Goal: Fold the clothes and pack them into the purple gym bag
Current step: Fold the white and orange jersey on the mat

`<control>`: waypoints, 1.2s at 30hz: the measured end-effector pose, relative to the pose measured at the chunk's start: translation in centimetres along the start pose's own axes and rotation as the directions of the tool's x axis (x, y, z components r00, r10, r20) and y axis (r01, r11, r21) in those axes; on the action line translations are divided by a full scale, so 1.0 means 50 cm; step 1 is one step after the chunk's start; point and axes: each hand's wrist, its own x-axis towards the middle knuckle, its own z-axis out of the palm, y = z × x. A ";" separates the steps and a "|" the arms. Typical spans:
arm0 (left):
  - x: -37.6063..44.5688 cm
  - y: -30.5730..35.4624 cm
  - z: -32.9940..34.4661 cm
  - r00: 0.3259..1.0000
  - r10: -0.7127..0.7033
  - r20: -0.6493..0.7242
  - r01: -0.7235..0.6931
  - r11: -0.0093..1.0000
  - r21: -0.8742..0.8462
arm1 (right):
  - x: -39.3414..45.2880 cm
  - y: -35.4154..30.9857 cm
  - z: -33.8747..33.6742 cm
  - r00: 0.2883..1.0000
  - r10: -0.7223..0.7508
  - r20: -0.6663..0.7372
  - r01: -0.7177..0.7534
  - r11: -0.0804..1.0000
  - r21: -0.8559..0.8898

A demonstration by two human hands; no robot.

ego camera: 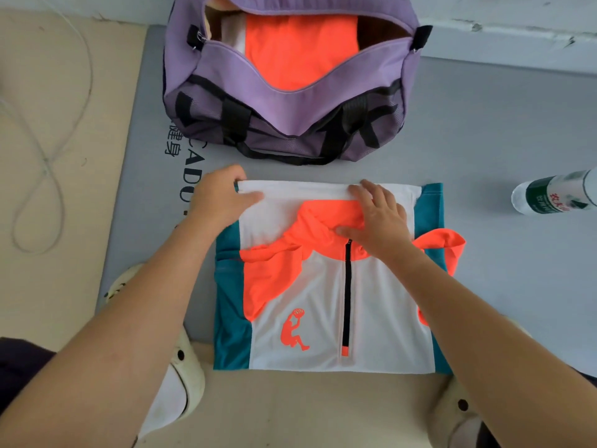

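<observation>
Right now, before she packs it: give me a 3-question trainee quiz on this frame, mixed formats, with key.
1. True or false: the purple gym bag is zipped shut.
2. Multiple choice: where does the right hand rest? A) on the water bottle; B) on the orange collar area of the white shirt; C) on the bag's handles.
3. Fill in: the left hand holds the shirt's far ____ corner.

Key
1. False: the bag is open, with an orange garment showing inside.
2. B: fingers straight, pressing the fabric flat.
3. Left: it grips the folded top edge at the left corner.
</observation>
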 end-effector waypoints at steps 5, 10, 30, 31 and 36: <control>-0.037 0.012 0.045 0.933 0.135 -0.335 -0.034 0.956 0.290 | 0.003 0.006 -0.018 1.000 -0.004 0.018 0.003 0.997 0.080; -0.113 0.075 0.167 0.941 0.339 -0.009 -0.324 0.906 0.272 | -0.009 0.079 -0.058 0.908 0.305 -0.287 -0.252 0.945 0.207; -0.113 0.057 0.212 0.959 0.272 0.085 -0.281 0.950 0.138 | -0.073 0.211 -0.116 0.823 0.513 -0.243 -0.448 0.850 0.278; -0.118 0.058 0.205 0.967 0.254 0.001 -0.252 0.960 0.120 | -0.072 0.190 -0.108 0.855 0.448 -0.262 -0.375 0.882 0.285; -0.125 0.039 0.183 0.999 -0.042 0.002 0.042 0.998 0.048 | -0.063 0.079 -0.050 0.962 0.262 0.072 -0.271 0.899 0.346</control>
